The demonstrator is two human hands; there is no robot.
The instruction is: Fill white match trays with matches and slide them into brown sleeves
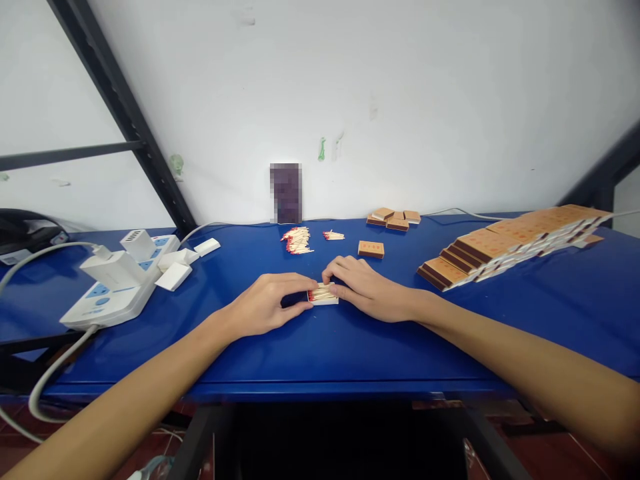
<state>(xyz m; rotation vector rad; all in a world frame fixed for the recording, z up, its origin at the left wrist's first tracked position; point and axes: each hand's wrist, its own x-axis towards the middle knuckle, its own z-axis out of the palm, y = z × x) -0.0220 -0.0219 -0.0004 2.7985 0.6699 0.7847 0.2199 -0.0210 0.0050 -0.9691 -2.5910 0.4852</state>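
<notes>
A small white matchbox tray (327,301) full of red-tipped matches (320,293) rests on the blue table in front of me. The thumb and fingers of my left hand (267,303) close on its left end. From the other side, my right hand (367,289) has its thumb and bent index finger at the tray's right end, against the matches there; some of the contact is hidden. Just beyond my hands lie a loose pile of matches (299,241), a smaller bunch of matches (334,235) and one closed matchbox (371,249).
Several matchboxes (397,224) lie near the wall. Stacked rows of matchboxes (480,248) cover the right side. On the left are a power strip (125,293) with plugs and cables, and white blocks (173,276). A blurred dark rectangle (287,193) stands against the wall.
</notes>
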